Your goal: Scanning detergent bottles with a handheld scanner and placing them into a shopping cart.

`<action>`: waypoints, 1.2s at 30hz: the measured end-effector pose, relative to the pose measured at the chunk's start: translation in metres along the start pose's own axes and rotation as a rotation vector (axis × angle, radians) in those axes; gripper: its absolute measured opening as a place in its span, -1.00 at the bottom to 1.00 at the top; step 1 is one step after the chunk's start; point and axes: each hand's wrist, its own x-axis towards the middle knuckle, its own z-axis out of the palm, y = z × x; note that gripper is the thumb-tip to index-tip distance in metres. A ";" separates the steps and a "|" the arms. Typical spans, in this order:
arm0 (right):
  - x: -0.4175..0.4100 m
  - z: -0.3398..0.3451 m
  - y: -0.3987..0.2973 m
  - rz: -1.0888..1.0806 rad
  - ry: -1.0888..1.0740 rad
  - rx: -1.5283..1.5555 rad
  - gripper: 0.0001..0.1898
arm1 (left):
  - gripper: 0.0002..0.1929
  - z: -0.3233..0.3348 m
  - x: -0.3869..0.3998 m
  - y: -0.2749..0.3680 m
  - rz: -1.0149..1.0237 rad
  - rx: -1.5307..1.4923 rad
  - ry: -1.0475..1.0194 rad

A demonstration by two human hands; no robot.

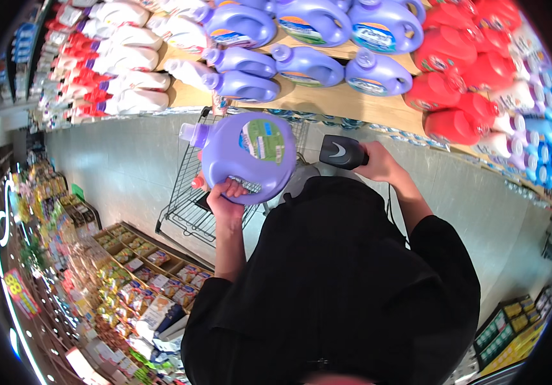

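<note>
My left hand grips the handle of a large purple detergent jug, held up over a wire shopping cart. The jug lies on its side to my view, its cap toward the left, with a green label bearing writing and a barcode facing up. In my right hand is a black handheld scanner, its head pointing left toward the jug with a gap between them. The scanner's grip is mostly covered by my fingers. A red-capped item shows partly beneath the jug.
Ahead runs a wooden display shelf with purple jugs, white jugs and red jugs. At lower left stands a divided bin of packaged goods. More stacked packages are at lower right.
</note>
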 end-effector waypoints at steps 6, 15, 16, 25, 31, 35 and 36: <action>-0.037 -0.035 -0.013 -0.092 0.073 0.176 -0.59 | -0.94 0.083 -0.009 -0.033 -0.144 0.022 -0.207; -0.068 -0.047 0.016 -0.050 0.167 0.033 -0.56 | -0.95 0.108 0.032 -0.095 -0.150 0.151 -0.091; -0.071 -0.044 0.021 -0.053 0.207 0.049 -0.57 | -0.95 0.113 0.040 -0.108 -0.123 0.197 -0.045; -0.129 -0.036 0.028 0.156 0.249 -0.162 -0.46 | -0.92 0.137 0.128 -0.191 -0.038 0.172 0.166; -0.152 -0.027 0.040 0.236 0.375 -0.084 -0.49 | -0.82 0.164 0.170 -0.227 -0.007 0.199 0.396; -0.151 -0.022 0.045 0.248 0.404 -0.020 -0.51 | -0.83 0.170 0.176 -0.252 0.019 0.167 0.330; -0.148 -0.022 0.047 0.261 0.400 -0.020 -0.52 | -0.83 0.181 0.171 -0.258 0.001 0.184 0.336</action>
